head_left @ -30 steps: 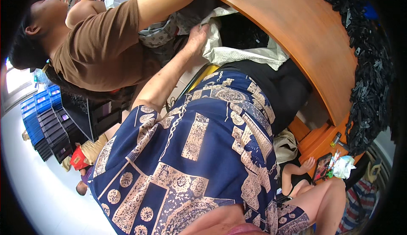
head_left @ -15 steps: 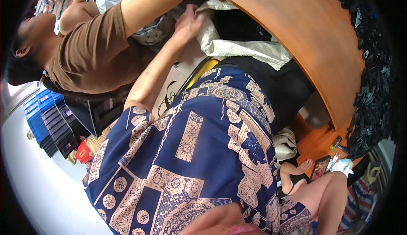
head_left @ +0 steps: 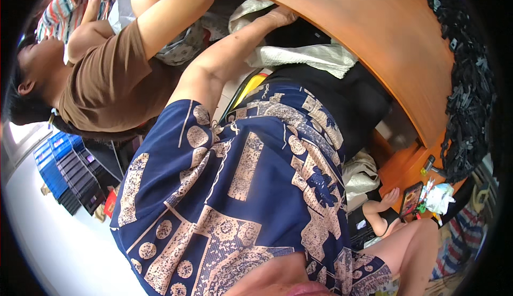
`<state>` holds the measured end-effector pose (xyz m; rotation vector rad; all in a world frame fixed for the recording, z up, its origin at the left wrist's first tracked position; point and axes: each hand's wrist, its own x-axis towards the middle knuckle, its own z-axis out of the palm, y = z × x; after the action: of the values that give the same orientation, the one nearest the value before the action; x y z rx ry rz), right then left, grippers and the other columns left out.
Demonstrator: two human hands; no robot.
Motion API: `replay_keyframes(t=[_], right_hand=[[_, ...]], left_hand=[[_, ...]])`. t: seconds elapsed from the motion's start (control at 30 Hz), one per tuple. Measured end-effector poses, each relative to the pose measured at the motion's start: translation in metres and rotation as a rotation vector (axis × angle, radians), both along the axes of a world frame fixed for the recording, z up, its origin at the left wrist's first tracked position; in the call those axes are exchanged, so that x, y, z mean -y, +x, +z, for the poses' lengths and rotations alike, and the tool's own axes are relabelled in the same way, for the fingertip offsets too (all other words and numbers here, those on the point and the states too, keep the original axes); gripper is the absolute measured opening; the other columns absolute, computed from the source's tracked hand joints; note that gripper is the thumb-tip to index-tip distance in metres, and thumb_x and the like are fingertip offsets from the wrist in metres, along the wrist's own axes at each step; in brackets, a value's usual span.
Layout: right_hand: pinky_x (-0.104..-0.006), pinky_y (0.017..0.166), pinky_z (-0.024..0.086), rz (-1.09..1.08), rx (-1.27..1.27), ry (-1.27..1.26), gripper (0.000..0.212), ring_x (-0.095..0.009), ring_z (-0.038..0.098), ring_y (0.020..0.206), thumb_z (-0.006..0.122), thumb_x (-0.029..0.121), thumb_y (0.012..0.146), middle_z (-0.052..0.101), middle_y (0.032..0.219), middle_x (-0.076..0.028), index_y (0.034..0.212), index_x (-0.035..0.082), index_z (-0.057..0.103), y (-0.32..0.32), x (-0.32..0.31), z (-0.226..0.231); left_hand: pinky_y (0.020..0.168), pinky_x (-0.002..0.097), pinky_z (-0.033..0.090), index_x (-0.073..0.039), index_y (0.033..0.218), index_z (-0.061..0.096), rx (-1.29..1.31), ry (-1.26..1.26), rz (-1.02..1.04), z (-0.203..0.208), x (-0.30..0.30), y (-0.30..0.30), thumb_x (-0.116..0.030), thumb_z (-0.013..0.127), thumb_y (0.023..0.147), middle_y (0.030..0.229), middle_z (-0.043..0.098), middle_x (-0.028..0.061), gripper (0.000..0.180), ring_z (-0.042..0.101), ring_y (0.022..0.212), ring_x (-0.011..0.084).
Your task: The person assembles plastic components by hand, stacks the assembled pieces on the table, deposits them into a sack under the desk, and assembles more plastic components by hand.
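Note:
Stretched out to the far side, my left hand (head_left: 282, 16) is in the mouth of a white woven sack (head_left: 304, 56), close under the edge of the wooden table. Its fingers are mostly hidden in the dark opening, so I cannot make out whether they hold anything. Black contents (head_left: 291, 35), too dark to name, show inside the sack. The sack's mouth gapes above my black-covered lap. My right arm (head_left: 409, 242) is bent at the lower right, and its hand is out of the picture.
The curved wooden table (head_left: 368, 23) bears a heap of black small parts (head_left: 470, 93) on its far right. A co-worker in a brown shirt (head_left: 109, 82) sits close at left. Another person's hand (head_left: 391, 197) is beside a tablet (head_left: 411, 199). Blue and black crates (head_left: 75, 162) stand behind.
My left hand has left the sack's near-left rim and moved right, into its opening. The sack's left edge has sagged left, and the view has shifted slightly.

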<state>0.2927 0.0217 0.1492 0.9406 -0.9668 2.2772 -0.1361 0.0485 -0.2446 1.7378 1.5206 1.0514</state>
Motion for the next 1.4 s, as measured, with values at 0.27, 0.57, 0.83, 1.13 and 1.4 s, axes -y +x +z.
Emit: replay_keyframes(t=[0.27,0.57,0.83,1.13,1.4], right_hand=[[-0.0245,0.036,0.035,-0.038,-0.012,-0.012,0.02,-0.008,0.048,0.04,0.066,0.013,0.086,0.057,0.057,-0.002,0.067,0.01,0.069,0.019,-0.014,-0.006],[-0.0244,0.036,0.035,-0.146,-0.036,0.215,0.022,-0.007,0.048,0.04,0.064,0.012,0.088,0.059,0.057,-0.003,0.066,0.011,0.069,0.037,-0.072,0.045],[-0.0285,0.075,0.05,-1.611,1.321,0.208,0.029,-0.016,0.061,0.081,0.062,0.022,0.1,0.061,0.092,-0.009,0.12,0.0,0.06,0.012,-0.186,-0.121],[-0.0449,0.09,0.048,-1.907,1.333,1.128,0.027,-0.034,0.059,0.105,0.071,0.013,0.089,0.06,0.11,-0.016,0.112,0.001,0.063,-0.013,-0.209,-0.157],[-0.0462,0.088,0.047,-2.062,1.032,1.245,0.033,-0.036,0.057,0.103,0.075,0.02,0.087,0.059,0.113,-0.016,0.113,0.003,0.063,-0.036,-0.331,-0.104]], left_hand=[[0.122,0.0469,0.026,-0.006,0.155,0.035,-0.075,-0.747,-0.463,0.021,0.022,0.078,-0.071,0.032,0.1,0.157,0.04,0.0207,0.086,0.035,0.146,0.0365],[0.085,0.0557,0.054,-0.007,0.129,0.058,-0.434,-0.684,-0.524,0.246,0.055,0.133,-0.052,0.045,0.103,0.102,0.07,0.0256,0.054,0.066,0.097,0.0475],[0.105,0.0486,0.043,-0.005,0.132,0.056,-0.177,0.219,-0.007,0.314,-0.075,0.159,-0.025,0.069,0.092,0.137,0.054,0.0208,0.046,0.051,0.128,0.0384],[0.107,0.0525,0.037,-0.011,0.124,0.067,-0.361,0.184,0.592,0.22,-0.258,0.044,-0.048,0.068,0.09,0.129,0.063,0.0144,0.051,0.057,0.123,0.0348],[0.103,0.046,0.044,-0.007,0.122,0.068,-0.313,0.268,0.552,0.229,-0.259,0.075,-0.04,0.067,0.092,0.13,0.063,0.0169,0.045,0.061,0.118,0.0349]])
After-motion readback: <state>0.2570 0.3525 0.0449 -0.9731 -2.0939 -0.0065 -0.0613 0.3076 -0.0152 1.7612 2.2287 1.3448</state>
